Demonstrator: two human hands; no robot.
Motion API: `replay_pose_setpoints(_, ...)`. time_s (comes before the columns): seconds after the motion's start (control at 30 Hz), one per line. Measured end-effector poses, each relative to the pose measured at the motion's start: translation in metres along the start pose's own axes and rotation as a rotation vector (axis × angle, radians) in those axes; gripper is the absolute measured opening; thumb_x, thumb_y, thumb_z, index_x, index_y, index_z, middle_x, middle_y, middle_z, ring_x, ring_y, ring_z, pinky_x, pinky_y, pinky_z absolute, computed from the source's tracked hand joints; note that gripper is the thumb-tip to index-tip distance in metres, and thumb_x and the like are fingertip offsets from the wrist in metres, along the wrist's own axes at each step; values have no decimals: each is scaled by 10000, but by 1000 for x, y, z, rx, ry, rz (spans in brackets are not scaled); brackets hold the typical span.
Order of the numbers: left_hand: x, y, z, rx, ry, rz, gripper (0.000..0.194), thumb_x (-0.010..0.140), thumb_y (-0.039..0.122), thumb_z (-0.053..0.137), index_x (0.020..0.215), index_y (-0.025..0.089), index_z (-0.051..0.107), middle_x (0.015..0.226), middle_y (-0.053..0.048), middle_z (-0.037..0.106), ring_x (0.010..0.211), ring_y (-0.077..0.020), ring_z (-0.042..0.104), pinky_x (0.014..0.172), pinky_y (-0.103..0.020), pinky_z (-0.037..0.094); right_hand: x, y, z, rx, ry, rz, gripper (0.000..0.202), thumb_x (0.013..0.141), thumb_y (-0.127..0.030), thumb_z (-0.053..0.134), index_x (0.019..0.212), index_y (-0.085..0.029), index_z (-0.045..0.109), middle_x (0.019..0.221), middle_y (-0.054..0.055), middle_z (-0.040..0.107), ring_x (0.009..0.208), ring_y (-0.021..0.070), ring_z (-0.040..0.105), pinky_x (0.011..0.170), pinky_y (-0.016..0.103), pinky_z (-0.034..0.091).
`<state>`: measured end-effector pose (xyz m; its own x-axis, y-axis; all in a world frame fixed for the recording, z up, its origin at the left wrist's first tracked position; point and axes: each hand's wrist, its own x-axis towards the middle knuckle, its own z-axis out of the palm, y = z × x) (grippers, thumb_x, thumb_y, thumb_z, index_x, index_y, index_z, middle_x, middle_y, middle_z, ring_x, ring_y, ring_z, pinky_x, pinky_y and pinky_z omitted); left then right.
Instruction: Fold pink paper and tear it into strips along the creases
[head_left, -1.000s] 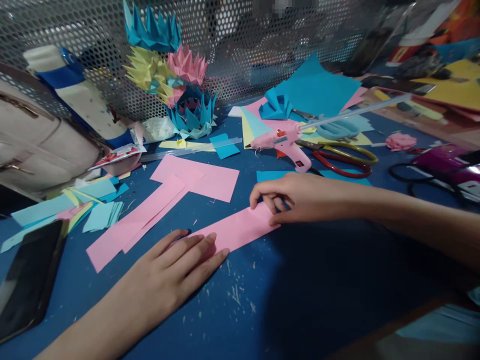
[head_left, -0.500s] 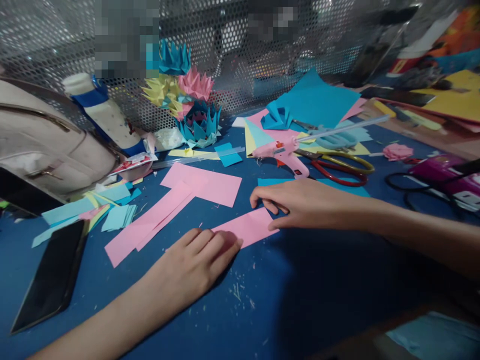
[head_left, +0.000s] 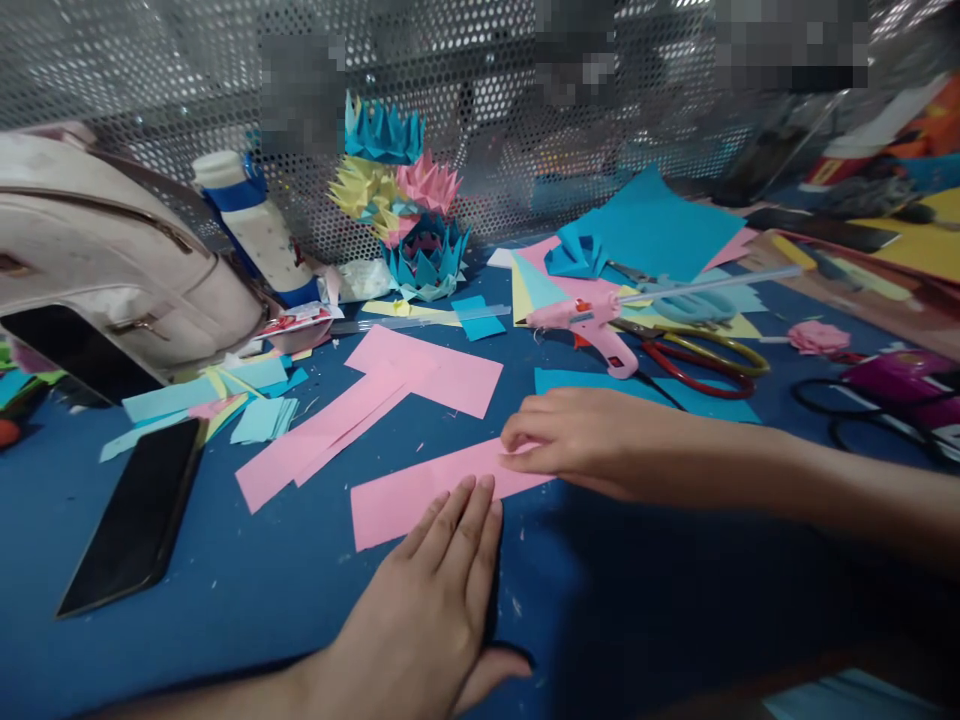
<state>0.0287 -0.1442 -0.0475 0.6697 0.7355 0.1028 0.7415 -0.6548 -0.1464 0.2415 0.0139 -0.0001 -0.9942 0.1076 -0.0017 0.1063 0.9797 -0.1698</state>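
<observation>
Palm down, my open, empty left hand (head_left: 420, 605) touches a long pink paper strip (head_left: 421, 484); my right hand (head_left: 568, 440) curls over, grip unclear.

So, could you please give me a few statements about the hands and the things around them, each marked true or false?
1. The left hand has its fingers on a pink strip. True.
2. The right hand is gripping the red-and-yellow-handled scissors. False: the right hand is at the right end of the pink strip, and the scissors lie beyond it.
3. A clear stick juts from the back of the pink glue gun. True.
4. The phone nearest the left arm lies on pink paper. False: the phone lies on the blue table.
5. The bottle stands left of the spiky paper shapes. True.
</observation>
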Motion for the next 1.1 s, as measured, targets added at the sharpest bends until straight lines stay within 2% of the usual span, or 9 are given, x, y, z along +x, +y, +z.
replay_pose_setpoints(0.1,-6,-3,5,-49,-10,26,990,896,755,230,1468,-50,307,1519,-297,290,1429,-403,277,1130,-439,312,13,-2,2,-83,-52,-8,328,897,-80,484,1189,-155,614,977,85,629,807,205,521,662,326,339)
replay_pose_setpoints(0.2,-9,-5,9,-87,-13,53,1035,870,785,205,1495,-38,246,1532,-304,254,1450,-410,203,1162,-452,243,27,0,5,-89,-97,-36,416,905,-89,483,1307,-177,547,961,73,617,792,200,527,627,321,316)
replay_pose_setpoints(0.43,-9,-9,3,-237,-47,34,964,882,771,208,1504,38,290,1567,-223,245,1454,-414,169,1172,-472,233,70,2,4,-81,-167,-145,448,909,-132,543,1351,-205,525,967,73,630,823,186,580,602,302,319)
replay_pose_setpoints(0.53,-8,-10,-1,-300,-64,0,958,881,769,228,1499,42,305,1556,-219,277,1452,-400,192,1178,-465,232,90,1,7,-107,-168,-213,513,881,-174,606,1381,-193,491,996,80,630,870,198,582,597,303,317)
replay_pose_setpoints(0.67,-6,-9,-3,-346,-63,-33,974,866,783,247,1489,39,332,1547,-227,294,1429,-391,280,1179,-465,241,115,-4,11,-152,-179,-279,601,857,-168,627,1426,-191,436,995,65,629,832,189,566,566,312,291)
replay_pose_setpoints(0.8,-7,-7,-3,-381,-70,-59,987,851,799,259,1491,51,338,1551,-221,293,1418,-373,323,1175,-464,253,135,-11,12,-187,-227,-277,570,894,-186,584,1442,-204,429,994,58,637,823,195,574,545,323,271)
replay_pose_setpoints(0.93,-9,-7,-4,-426,-75,-74,990,851,799,279,1512,62,295,1561,-219,278,1415,-384,323,1167,-485,262,141,-19,13,-214,-260,-247,533,932,-203,530,1453,-208,418,1044,76,642,882,209,583,550,326,284)
replay_pose_setpoints(1.1,-9,-8,-5,-450,-102,-52,962,881,754,336,1512,31,274,1522,-237,360,1419,-379,316,1158,-488,280,129,-31,15,-260,-298,-105,505,964,-206,475,1464,-217,401,1030,73,655,859,202,592,559,324,329)
